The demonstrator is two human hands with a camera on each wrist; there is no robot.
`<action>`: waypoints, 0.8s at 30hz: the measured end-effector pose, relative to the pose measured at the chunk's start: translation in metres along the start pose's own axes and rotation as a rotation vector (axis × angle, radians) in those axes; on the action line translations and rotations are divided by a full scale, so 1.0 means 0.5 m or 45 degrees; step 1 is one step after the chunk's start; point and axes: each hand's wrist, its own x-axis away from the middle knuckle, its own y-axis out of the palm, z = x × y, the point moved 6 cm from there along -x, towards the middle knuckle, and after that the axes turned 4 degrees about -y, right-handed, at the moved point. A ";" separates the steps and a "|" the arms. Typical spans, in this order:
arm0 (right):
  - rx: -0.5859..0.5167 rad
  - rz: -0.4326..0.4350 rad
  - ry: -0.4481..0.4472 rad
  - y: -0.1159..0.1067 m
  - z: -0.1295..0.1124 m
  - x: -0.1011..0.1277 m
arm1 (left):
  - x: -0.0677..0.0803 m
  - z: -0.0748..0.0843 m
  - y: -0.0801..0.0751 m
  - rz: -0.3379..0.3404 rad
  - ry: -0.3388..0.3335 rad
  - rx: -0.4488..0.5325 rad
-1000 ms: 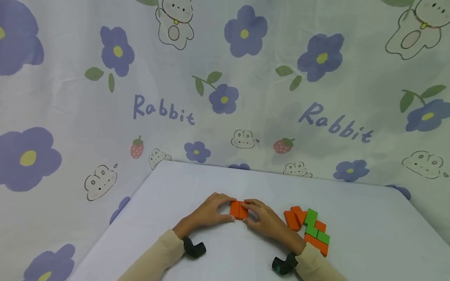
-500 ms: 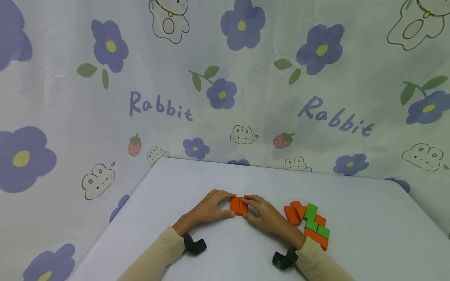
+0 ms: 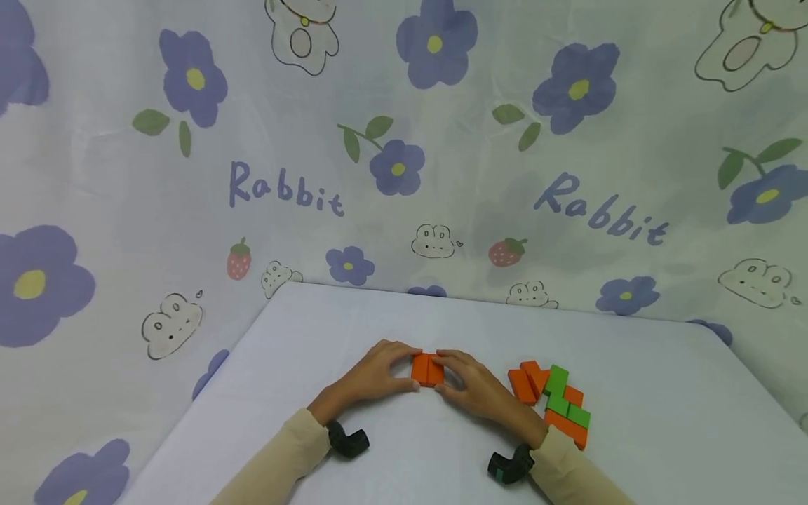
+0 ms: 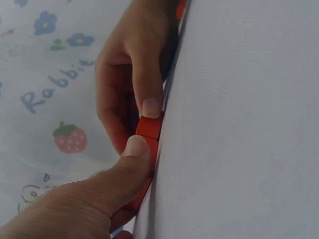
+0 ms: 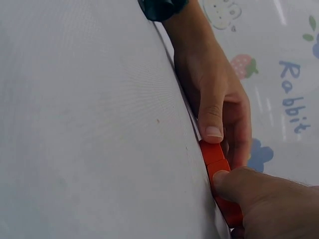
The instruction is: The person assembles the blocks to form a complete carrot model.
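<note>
Found a left-side orange block (image 3: 419,369) and a right-side orange block (image 3: 435,374) lying flat on the white table (image 3: 328,322), side by side between the hands, apparently touching along one thin seam. Saw the left hand (image 3: 375,372) clamped on the first, pinching from the near and far ends. Saw the right hand (image 3: 476,389) clamped on the second likewise, thumb at the near end, fingertips over the far part. Judged the pairing of these two done or very nearly so, perhaps short only of a last squaring-up. Saw no third block added to the pair. Noted to the right, beside the right forearm, a jumbled cluster of three green blocks (image 3: 557,381) and several loose orange blocks (image 3: 521,387). Took these for the part left to do, without being able to tell the number wanted. Made out, farther out, beige sleeves (image 3: 278,459), black wrist devices (image 3: 348,442) and a flower-printed backdrop (image 3: 463,154).
</note>
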 end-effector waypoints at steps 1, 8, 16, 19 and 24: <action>-0.002 0.002 -0.003 0.000 -0.001 -0.002 | 0.001 0.000 -0.002 0.001 0.004 0.000; -0.045 0.028 0.004 -0.006 -0.008 -0.002 | 0.004 0.008 -0.003 -0.021 0.033 -0.005; -0.059 0.063 -0.008 -0.007 -0.008 0.002 | 0.004 0.008 0.005 -0.008 0.036 -0.017; -0.064 0.058 0.009 -0.010 -0.009 -0.001 | 0.002 0.005 0.005 -0.013 0.026 -0.022; -0.056 0.039 0.014 -0.017 -0.013 -0.012 | 0.000 0.001 -0.001 -0.006 0.015 -0.026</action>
